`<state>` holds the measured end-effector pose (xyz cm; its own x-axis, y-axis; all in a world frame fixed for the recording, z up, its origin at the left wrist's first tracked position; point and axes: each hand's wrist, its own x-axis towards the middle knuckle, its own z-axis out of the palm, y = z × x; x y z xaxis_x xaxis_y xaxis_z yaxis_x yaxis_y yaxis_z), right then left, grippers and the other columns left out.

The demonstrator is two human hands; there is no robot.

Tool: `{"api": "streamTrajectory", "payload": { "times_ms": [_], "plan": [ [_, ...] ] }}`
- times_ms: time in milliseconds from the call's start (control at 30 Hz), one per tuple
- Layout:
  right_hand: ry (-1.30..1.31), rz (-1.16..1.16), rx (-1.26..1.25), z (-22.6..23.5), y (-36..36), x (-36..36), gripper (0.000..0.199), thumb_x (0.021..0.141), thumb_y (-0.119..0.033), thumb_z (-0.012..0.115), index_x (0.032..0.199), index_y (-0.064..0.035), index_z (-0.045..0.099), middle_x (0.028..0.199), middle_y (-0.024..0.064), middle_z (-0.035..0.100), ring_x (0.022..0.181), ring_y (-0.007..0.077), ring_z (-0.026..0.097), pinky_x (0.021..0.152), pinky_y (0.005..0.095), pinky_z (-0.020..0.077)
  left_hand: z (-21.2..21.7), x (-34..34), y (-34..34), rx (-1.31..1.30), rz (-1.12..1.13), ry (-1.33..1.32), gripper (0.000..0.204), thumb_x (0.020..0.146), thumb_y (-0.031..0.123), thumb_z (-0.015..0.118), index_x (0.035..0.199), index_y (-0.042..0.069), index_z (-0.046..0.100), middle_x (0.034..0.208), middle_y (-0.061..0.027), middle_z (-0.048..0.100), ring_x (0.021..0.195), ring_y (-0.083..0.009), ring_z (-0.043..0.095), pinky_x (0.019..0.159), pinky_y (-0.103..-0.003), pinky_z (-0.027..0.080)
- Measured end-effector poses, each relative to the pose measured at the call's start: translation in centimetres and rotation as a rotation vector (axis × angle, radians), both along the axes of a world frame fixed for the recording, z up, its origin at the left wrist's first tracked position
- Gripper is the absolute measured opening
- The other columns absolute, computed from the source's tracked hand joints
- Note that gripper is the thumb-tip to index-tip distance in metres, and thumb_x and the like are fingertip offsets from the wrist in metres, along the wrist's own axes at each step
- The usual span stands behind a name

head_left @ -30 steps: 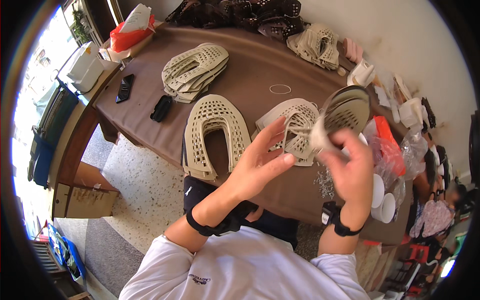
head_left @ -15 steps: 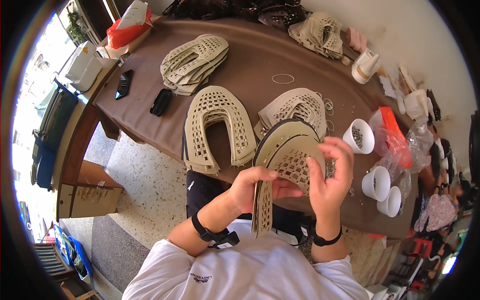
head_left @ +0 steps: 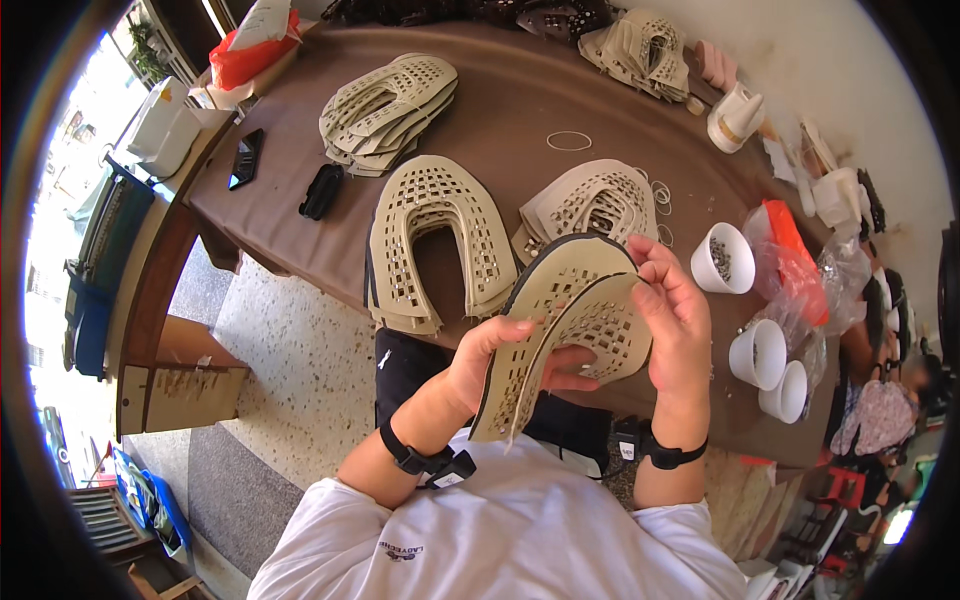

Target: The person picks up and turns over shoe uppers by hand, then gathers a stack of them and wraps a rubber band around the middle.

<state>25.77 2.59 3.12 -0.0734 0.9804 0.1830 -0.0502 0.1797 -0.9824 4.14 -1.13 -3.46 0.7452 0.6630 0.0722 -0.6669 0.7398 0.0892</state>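
Observation:
Between my hands, over the table's near edge, I hold perforated beige shoe uppers (head_left: 560, 280), U-shaped and with a dark edge; at least two layers show, parted from each other. My left hand (head_left: 478, 362) grips one leg of the U, thumb on the outer face and fingers inside the curve. My right hand (head_left: 678, 315) pinches the far right rim with thumb and fingers. Just beyond lie a stack of similar uppers (head_left: 400, 240) at the left and another stack (head_left: 590, 200) at the right, partly hidden by the held ones.
White cups (head_left: 722, 258) with small metal studs stand at the right beside a red and clear plastic bag (head_left: 795, 260). More upper stacks (head_left: 390, 105) lie farther back. A phone (head_left: 246, 158), a black case (head_left: 321, 191) and rubber bands (head_left: 569, 140) rest on the brown cloth (head_left: 500, 100).
The held uppers have turned more upright, and their legs have swung up and spread into view. My right hand has moved slightly right and up along the rim.

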Motion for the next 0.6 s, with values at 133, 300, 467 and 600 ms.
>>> {"api": "streamTrajectory", "payload": {
  "times_ms": [133,300,467,600],
  "plan": [
    [0.101,0.055,-0.107,0.1,0.7,0.3,0.011,0.097,-0.011,0.071,0.099,-0.0026,0.064,0.151,0.016,0.053,0.135,0.0216,0.051,0.113,0.0372,0.039,-0.3,-0.2,0.0,0.05,-0.011,0.088,0.073,0.092,0.03,0.059,0.156,0.001,0.039,0.152,-0.0205,0.051,0.137,-0.0358,0.052,0.118,-0.059,0.037],
    [-0.038,0.052,-0.085,0.3,0.8,1.0,0.01,0.096,-0.009,0.07,0.098,-0.0024,0.064,0.149,0.016,0.054,0.136,0.0239,0.051,0.114,0.0386,0.0383,0.0,-0.6,0.3,0.134,-0.044,0.321,0.077,0.091,0.033,0.053,0.158,-0.001,0.036,0.155,-0.0232,0.049,0.13,-0.036,0.058,0.116,-0.051,0.039],
    [-0.358,-0.024,0.232,1.2,-0.1,0.1,0.008,0.097,-0.007,0.067,0.096,-0.002,0.06,0.134,0.01,0.061,0.118,0.0193,0.059,0.104,0.0351,0.0451,0.4,-0.2,0.4,0.121,-0.005,0.343,0.077,0.09,0.034,0.049,0.158,-0.001,0.035,0.152,-0.0234,0.052,0.125,-0.0367,0.061,0.115,-0.047,0.04],
    [-0.163,0.054,0.02,2.2,-0.5,0.2,0.008,0.098,-0.005,0.065,0.1,-0.0023,0.058,0.122,0.0074,0.064,0.103,0.011,0.059,0.092,0.0279,0.0475,0.4,-0.2,0.4,0.131,-0.02,0.363,0.075,0.091,0.032,0.044,0.158,-0.001,0.035,0.156,-0.0223,0.049,0.124,-0.0362,0.061,0.113,-0.045,0.042]
  ]
}}
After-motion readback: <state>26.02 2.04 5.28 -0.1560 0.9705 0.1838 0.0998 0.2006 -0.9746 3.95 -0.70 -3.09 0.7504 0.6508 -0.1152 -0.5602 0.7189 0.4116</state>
